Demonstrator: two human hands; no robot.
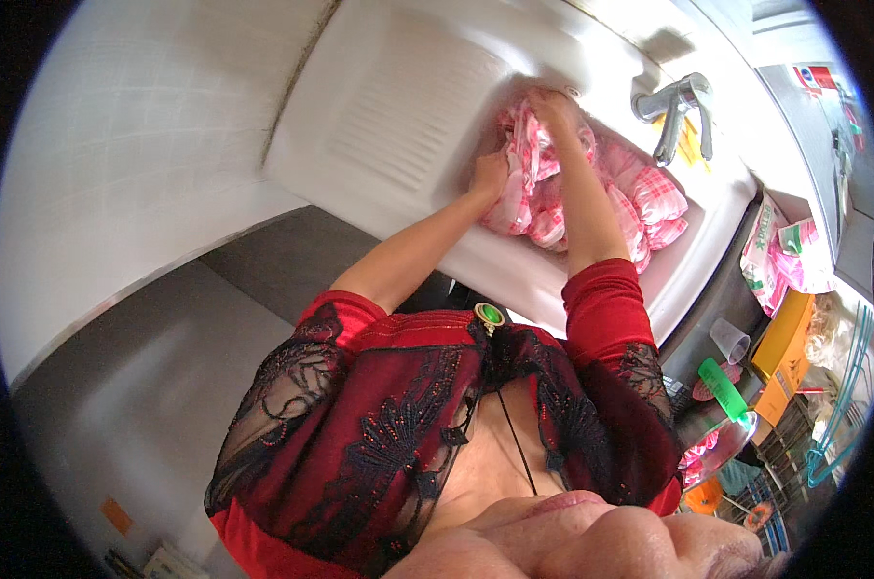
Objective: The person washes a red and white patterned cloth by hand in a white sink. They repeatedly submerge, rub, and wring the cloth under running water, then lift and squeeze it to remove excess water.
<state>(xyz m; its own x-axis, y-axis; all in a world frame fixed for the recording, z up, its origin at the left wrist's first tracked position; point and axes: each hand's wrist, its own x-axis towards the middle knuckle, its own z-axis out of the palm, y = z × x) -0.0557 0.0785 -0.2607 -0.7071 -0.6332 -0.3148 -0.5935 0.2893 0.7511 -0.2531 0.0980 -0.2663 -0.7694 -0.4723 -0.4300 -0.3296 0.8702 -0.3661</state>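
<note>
Pink-and-white checked cloth (658,195), bunched and wet-looking, fills the basin of a white laundry sink (278,155). My left hand (490,175) grips a fold of the cloth at the near left side of the heap. Farther forward, my right hand (555,112) is closed on another part of it by the far basin wall. A raised twist of fabric stretches between the two hands. The fingertips of both hands are partly hidden by folds. Moulded washboard ridges (386,130) lie left of my hands.
A chrome faucet (672,108) overhangs the basin's far right edge. Along the right are a packet (762,242), a clear plastic cup (730,340), a green-capped bottle (723,387), an orange box (784,354) and blue hangers (842,398). A white wall (133,145) rises at left.
</note>
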